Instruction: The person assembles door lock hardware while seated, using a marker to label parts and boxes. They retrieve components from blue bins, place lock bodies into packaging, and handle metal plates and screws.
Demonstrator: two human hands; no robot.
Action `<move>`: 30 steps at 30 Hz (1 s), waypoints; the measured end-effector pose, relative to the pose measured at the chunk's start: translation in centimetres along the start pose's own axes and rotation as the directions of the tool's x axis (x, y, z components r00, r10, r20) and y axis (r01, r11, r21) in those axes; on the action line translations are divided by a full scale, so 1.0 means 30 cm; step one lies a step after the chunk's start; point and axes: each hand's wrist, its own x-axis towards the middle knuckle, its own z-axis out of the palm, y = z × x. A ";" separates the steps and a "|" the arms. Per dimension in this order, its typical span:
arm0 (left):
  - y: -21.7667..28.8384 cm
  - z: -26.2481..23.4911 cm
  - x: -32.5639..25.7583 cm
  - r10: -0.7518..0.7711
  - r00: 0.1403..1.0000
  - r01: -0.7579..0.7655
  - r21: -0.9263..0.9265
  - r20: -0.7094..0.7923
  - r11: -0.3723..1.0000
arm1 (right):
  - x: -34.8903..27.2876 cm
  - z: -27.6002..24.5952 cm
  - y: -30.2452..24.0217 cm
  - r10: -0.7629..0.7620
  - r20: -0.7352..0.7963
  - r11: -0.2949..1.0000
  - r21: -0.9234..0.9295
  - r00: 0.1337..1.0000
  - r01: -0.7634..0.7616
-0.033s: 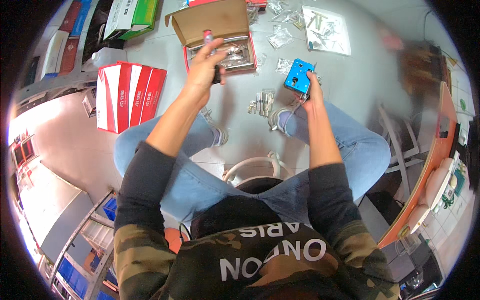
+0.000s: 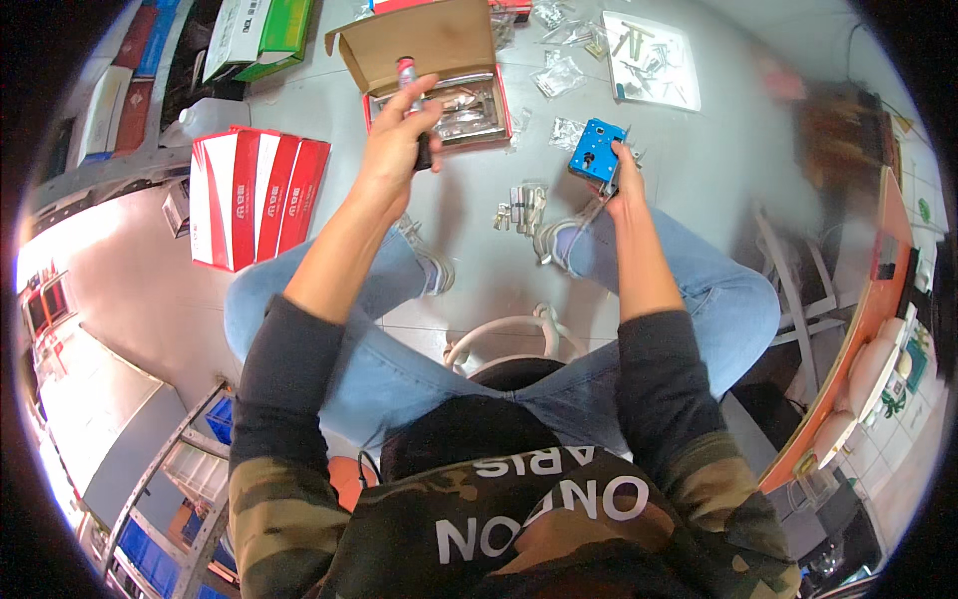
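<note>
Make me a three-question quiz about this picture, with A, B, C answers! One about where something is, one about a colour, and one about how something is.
1. Where are the red-and-white cardboard boxes?
A. on the floor to the person's left
B. on the person's lap
C. in the right hand

2. What colour is the small metal block in the right hand?
A. green
B. blue
C. yellow

3. How is the brown cardboard box beyond the left hand?
A. taped shut
B. crushed flat
C. open, lid flap up

Answers: 1 A, they stand by the left knee. 2 B, the block is bright blue. 3 C, its flap is raised and shiny metal parts show inside.
</note>
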 end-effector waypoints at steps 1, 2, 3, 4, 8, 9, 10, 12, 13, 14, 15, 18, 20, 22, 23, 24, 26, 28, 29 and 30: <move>0.008 -0.011 -0.009 0.056 0.998 -0.056 -0.024 0.002 0.998 | 0.081 -0.013 0.006 0.006 -0.054 0.998 -0.063 0.999 -0.010; 0.015 -0.022 -0.016 0.011 1.000 -0.011 -0.019 -0.010 1.000 | 0.159 -0.022 0.019 -0.004 -0.063 0.994 -0.110 0.998 -0.003; 0.017 -0.034 -0.025 -0.006 1.000 0.006 -0.017 -0.011 1.000 | 0.229 -0.028 0.037 -0.011 -0.104 0.986 -0.164 0.994 -0.007; 0.016 -0.045 -0.028 0.008 1.000 -0.007 -0.024 0.015 1.000 | 0.293 -0.031 0.051 -0.008 -0.168 0.974 -0.224 0.986 -0.030; -0.005 -0.099 -0.027 -0.113 0.992 0.115 0.017 -0.061 0.993 | 0.433 -0.046 0.114 -0.044 -0.031 0.981 -0.189 0.999 0.038; -0.011 -0.109 -0.023 -0.088 0.995 0.087 -0.013 -0.042 0.996 | 0.447 -0.044 0.122 -0.041 0.007 0.975 -0.218 0.999 0.041; -0.016 -0.117 -0.019 -0.087 0.994 0.086 -0.026 -0.058 0.996 | 0.452 -0.048 0.124 -0.069 0.039 0.964 -0.254 0.997 0.076; -0.019 -0.128 -0.011 -0.062 0.997 0.060 -0.030 -0.049 0.998 | 0.455 -0.049 0.127 -0.150 0.075 0.926 -0.340 0.986 0.166; -0.020 -0.128 -0.011 -0.051 0.998 0.050 -0.015 -0.047 0.999 | 0.456 -0.051 0.127 -0.201 0.072 0.894 -0.393 0.977 0.213; -0.021 -0.126 -0.011 -0.038 0.998 0.038 -0.002 -0.042 0.999 | 0.457 -0.054 0.130 -0.255 0.074 0.856 -0.447 0.964 0.260; -0.022 -0.121 -0.012 -0.015 0.999 0.015 0.008 -0.028 1.000 | 0.460 -0.060 0.133 -0.268 0.054 0.833 -0.489 0.962 0.260; -0.022 -0.102 -0.017 -0.021 0.998 0.022 0.014 -0.053 1.000 | 0.476 -0.086 0.145 -0.388 0.001 0.723 -0.620 0.922 0.305; -0.023 -0.092 -0.019 -0.021 0.996 0.023 0.020 -0.082 1.000 | 0.477 -0.109 0.140 -0.550 0.012 0.580 -0.713 0.835 0.393; -0.026 -0.089 -0.015 -0.044 0.997 0.045 0.008 -0.069 0.999 | 0.452 -0.121 0.121 -0.593 -0.117 0.541 -0.791 0.797 0.286; -0.029 -0.091 -0.011 -0.070 0.997 0.070 -0.009 -0.043 0.998 | 0.427 -0.119 0.100 -0.616 -0.197 0.533 -0.817 0.763 0.219; -0.037 -0.090 -0.008 -0.093 0.996 0.092 -0.025 -0.019 0.995 | 0.380 -0.116 0.088 -0.652 -0.228 0.515 -0.833 0.723 0.202; -0.061 -0.085 -0.005 -0.119 0.993 0.117 0.064 0.026 0.991 | 0.260 -0.062 0.072 -0.598 -0.211 0.652 -0.689 0.773 0.317; -0.105 -0.069 -0.007 -0.068 0.994 0.049 0.193 0.091 0.980 | 0.080 0.025 0.101 -0.316 0.033 0.896 -0.319 0.948 0.310; -0.134 -0.054 -0.003 -0.104 0.991 0.067 0.339 0.090 0.938 | -0.013 0.077 0.121 -0.207 0.225 0.920 -0.286 0.952 0.268; -0.166 -0.041 -0.009 -0.047 0.990 -0.023 0.469 0.137 0.883 | -0.108 0.125 0.152 -0.078 0.491 0.976 -0.138 0.867 0.166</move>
